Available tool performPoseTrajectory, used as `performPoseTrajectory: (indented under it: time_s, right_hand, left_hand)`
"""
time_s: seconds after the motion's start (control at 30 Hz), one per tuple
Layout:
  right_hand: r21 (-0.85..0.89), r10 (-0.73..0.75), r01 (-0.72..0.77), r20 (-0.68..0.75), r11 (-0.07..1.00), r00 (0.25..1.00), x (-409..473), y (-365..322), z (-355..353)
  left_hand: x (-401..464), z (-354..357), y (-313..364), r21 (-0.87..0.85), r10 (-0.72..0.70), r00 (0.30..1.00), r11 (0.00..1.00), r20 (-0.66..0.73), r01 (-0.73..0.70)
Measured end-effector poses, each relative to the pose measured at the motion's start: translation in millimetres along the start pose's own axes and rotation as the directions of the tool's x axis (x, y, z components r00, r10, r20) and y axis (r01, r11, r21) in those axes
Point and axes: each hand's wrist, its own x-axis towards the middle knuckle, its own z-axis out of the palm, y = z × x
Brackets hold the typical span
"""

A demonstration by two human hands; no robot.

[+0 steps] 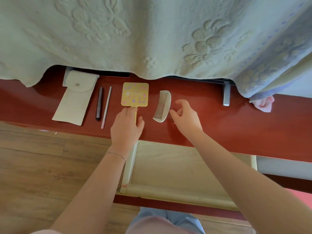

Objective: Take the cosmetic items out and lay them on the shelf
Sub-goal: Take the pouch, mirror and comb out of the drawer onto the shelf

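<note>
On red shelf (pixel 219 125): 1 white pouch (pixel 74 102), 1 dark pen-type stick (pixel 99 103), 1 pale stick (pixel 106 107), 1 yellow hand mirror (pixel 134 94), 1 comb (pixel 162 106), laid in a row. L hand (pixel 125 126) grips mirror handle. R hand (pixel 186 116) loose, fingers relaxed, just beside comb, holding nothing. Embossed blanket (pixel 152 34) hangs behind; wood floor (pixel 42 166) below.

The hand mirror (pixel 134 94) is yellow with purple and pink dots, the pouch (pixel 74 100) cream, the comb (pixel 162 106) pale, the shelf (pixel 236 125) red-brown.
</note>
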Motion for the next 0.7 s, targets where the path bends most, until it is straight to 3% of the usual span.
performPoseTrajectory:
  time_s: [0.1,0.2,0.33,0.47,0.7]
  right_hand:
    - [-0.171,-0.216,0.201,-0.073,0.965,0.974,-33,29,-14]
    - [-0.371,-0.399,0.354,-0.051,0.858,0.915,-69,71,-24]
    - [-0.625,-0.399,0.400,0.150,0.671,0.904,-108,118,-36]
    - [-0.669,-0.322,0.439,0.300,0.599,0.898,-142,146,-37]
    - [-0.659,-0.275,0.500,0.421,0.562,0.864,-171,178,-36]
  left_hand:
    - [-27,11,18,-0.050,0.333,0.941,0.943,0.057,-0.330]
    - [-64,31,33,-0.090,0.564,0.793,0.824,0.229,-0.560]
    - [-102,50,38,-0.019,0.597,0.674,0.754,0.436,-0.656]
    - [-125,58,33,-0.053,0.615,0.564,0.700,0.551,-0.712]
    - [-147,59,31,-0.010,0.629,0.450,0.588,0.634,-0.809]
